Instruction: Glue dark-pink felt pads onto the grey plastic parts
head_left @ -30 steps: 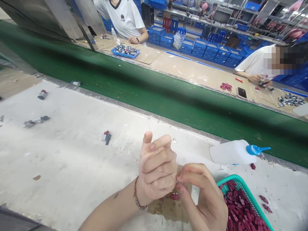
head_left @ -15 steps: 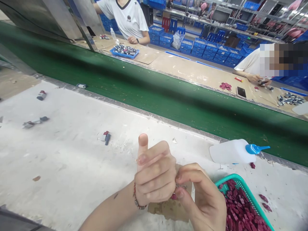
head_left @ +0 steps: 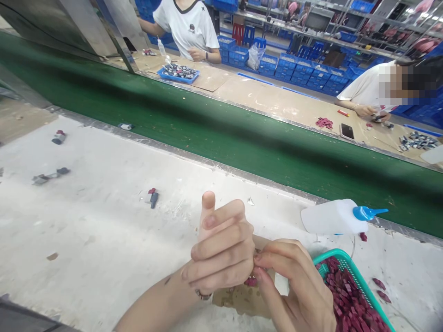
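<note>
My left hand (head_left: 221, 249) is raised above the white table with its fingers curled loosely and the thumb pointing up; its palm side is turned away, and no object shows in it. Close against it, my right hand (head_left: 294, 281) pinches thumb and forefinger together at the left hand's edge. Whatever lies between those fingertips is too small and hidden to name. Beneath both hands lies a brown, wet-looking piece of card (head_left: 238, 302), with a dark red piece (head_left: 250, 280) partly showing on it. A green basket (head_left: 372, 299) of dark red pieces stands beside my right hand.
A white bottle with a blue nozzle (head_left: 332, 216) lies beyond the basket. Small grey and red parts (head_left: 152, 197) are on the table at left. A green conveyor belt (head_left: 207, 129) crosses behind, carrying a small part (head_left: 125, 126). Two people sit across it.
My right hand has shifted slightly right and down, its fingers still pinched. The left hand's fingers have changed angle slightly. The small part on the belt has moved right.
</note>
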`<state>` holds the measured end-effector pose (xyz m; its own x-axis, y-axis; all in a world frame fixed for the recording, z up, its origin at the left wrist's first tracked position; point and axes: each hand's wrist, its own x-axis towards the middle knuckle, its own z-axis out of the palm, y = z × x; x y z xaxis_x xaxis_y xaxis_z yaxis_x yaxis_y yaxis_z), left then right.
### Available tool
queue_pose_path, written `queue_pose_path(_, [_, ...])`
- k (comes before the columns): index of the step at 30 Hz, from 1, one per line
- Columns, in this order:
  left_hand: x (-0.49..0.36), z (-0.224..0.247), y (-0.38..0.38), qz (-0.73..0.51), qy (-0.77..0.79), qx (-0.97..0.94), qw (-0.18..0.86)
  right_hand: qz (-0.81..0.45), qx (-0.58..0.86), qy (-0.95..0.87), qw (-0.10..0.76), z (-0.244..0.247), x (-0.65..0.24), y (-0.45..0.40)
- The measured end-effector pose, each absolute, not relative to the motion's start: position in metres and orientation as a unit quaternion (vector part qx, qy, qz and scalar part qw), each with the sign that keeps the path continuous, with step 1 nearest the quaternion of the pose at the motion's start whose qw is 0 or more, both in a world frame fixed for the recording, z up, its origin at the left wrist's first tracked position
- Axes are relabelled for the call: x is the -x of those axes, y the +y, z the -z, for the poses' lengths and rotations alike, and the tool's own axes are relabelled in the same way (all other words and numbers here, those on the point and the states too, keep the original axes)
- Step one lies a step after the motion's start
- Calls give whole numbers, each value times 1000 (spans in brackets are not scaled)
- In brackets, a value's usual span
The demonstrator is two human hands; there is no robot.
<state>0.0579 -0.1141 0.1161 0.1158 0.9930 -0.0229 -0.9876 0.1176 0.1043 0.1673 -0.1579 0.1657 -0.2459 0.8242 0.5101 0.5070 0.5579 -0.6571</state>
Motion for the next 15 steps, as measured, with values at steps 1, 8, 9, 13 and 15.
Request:
queue_pose_path(1, [-58,-120,-114,-666,31,-23,745,-173,438,-772,427,-165,-168,-158])
queue_pose_path(8, [-53,-143,-110,-619,-52,13,783,-128,436,-779,432,-163,-165,-157])
queue_pose_path(9, [-53,-145,-109,-617,-67,20,784,-125,432,-777,439,-162,-165,-156])
queue_pose_path(13, [-55,-143,-112,-611,-88,41,785,-138,416,-767,469,-158,-163,-156])
queue_pose_path(15, [-54,-140,-114,-610,-87,44,787,-155,412,-759,480,-157,-162,-156])
